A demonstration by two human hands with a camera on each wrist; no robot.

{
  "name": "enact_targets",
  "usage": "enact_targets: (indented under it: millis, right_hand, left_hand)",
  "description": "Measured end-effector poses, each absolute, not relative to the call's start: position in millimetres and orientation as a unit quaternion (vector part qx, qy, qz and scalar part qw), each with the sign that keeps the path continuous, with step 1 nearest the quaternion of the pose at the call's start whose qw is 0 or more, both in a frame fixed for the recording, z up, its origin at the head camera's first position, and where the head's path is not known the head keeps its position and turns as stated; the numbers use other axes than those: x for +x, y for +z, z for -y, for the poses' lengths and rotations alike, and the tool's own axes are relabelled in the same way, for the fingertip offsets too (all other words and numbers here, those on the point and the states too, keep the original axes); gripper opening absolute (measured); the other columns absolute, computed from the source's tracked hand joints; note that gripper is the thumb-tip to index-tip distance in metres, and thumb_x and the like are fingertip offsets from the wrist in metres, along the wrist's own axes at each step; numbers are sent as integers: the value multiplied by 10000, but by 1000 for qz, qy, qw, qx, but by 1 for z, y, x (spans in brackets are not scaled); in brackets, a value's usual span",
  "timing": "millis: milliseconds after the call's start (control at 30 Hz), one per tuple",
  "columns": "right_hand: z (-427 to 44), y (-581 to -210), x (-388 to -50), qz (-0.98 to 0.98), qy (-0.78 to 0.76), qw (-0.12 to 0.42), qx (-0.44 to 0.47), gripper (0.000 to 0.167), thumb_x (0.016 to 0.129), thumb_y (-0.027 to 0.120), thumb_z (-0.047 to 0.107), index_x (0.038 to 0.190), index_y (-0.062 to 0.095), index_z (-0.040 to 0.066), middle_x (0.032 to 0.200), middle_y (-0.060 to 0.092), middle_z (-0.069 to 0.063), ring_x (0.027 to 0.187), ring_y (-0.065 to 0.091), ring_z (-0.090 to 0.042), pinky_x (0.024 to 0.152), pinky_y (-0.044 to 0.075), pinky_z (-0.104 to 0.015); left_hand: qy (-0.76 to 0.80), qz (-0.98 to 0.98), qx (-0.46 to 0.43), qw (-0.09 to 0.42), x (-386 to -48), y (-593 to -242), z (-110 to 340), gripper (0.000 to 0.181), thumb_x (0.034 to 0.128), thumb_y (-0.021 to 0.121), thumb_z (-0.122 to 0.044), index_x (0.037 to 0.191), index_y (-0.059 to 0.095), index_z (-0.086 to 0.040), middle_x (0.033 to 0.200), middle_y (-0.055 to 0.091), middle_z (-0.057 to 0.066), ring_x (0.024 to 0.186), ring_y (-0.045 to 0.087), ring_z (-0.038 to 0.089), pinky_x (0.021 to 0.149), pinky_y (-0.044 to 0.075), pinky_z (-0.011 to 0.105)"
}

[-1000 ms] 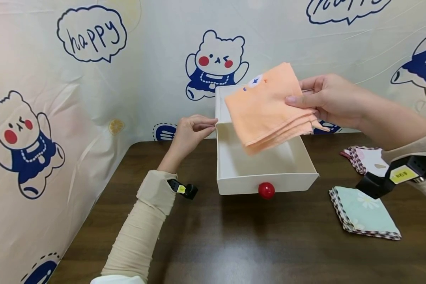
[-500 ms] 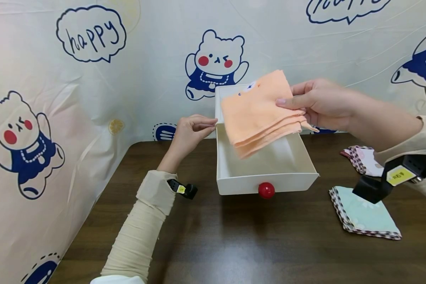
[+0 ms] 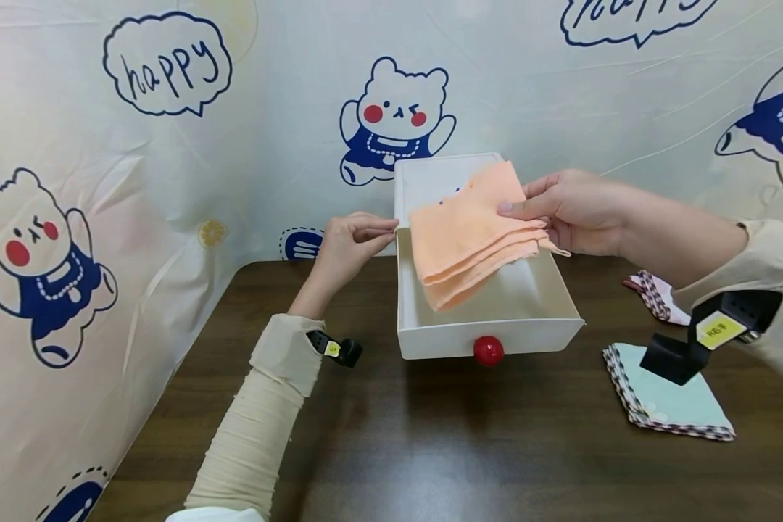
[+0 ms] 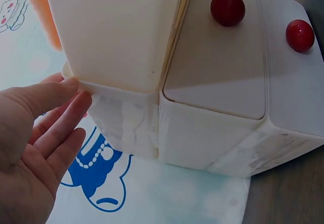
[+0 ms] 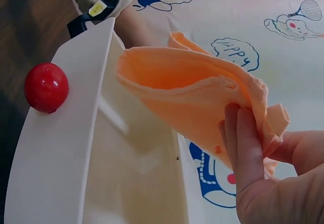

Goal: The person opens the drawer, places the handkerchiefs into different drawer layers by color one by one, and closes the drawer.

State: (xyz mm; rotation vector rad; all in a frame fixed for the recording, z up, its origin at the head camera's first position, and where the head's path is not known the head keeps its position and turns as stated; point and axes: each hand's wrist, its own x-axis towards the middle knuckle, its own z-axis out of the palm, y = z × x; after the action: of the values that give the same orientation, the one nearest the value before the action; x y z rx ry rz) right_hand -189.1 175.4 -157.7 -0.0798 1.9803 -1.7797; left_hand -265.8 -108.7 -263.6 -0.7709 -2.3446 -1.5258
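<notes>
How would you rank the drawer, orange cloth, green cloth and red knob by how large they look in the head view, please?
Largest to smallest, as they look there:
1. Drawer
2. Orange cloth
3. Green cloth, partly hidden
4. Red knob

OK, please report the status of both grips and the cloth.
Right grip pinches orange cloth, above open drawer. Left grip holds cabinet at its edge. Nothing else seen in the way.
</notes>
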Motion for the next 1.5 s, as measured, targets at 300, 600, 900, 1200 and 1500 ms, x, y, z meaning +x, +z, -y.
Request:
enact_targets:
  millis: [300, 600, 900, 1200, 1500]
  right_hand:
    - [-170, -168, -190, -734, -628, 258, -21, 116, 898, 592, 115, 966, 615, 24, 804, 681, -88, 678, 666, -168, 625, 542, -244]
    - [-165, -174, -188, -750, -604, 268, -20, 345, 918, 562, 126, 1186, 454, -62, 818, 673, -62, 683, 654, -146, 665, 543, -255]
    - [-163, -175, -185, -738, -604, 301, -18, 393, 921, 553, 116, 1244, 409, -56, 884, 678, -90, 761, 669, -184, 705, 539, -274]
    - [-164, -178, -185, -730, -591, 342, -17, 490, 929, 530, 99, 1342, 294, -17, 1000, 650, -116, 884, 653, -245, 771, 522, -323]
    - [-174, -183, -187, -752, -571, 328, -30, 358, 932, 528, 118, 1214, 415, -71, 978, 655, -98, 856, 649, -200, 779, 525, -331]
  left_hand:
    - [-517, 806, -262, 123, -265, -265, 109, 219, 820, 685, -74, 1037, 693, -47, 1015, 644, 81, 916, 635, 172, 764, 525, 245]
    - [-517, 805, -264, 125, -265, -265, 108, 216, 821, 685, -89, 1035, 697, -62, 1010, 645, 82, 917, 633, 181, 774, 522, 249]
    - [-511, 810, -262, 124, -265, -265, 108, 221, 824, 682, -88, 1044, 694, -61, 1014, 645, 71, 916, 632, 163, 773, 521, 243]
    - [-509, 809, -265, 129, -266, -266, 108, 225, 819, 688, -89, 1041, 695, -55, 1005, 647, 72, 911, 633, 166, 775, 521, 247]
    - [-510, 808, -265, 128, -265, -265, 109, 224, 816, 693, -87, 1037, 695, -53, 1015, 646, 73, 911, 634, 166, 772, 522, 243]
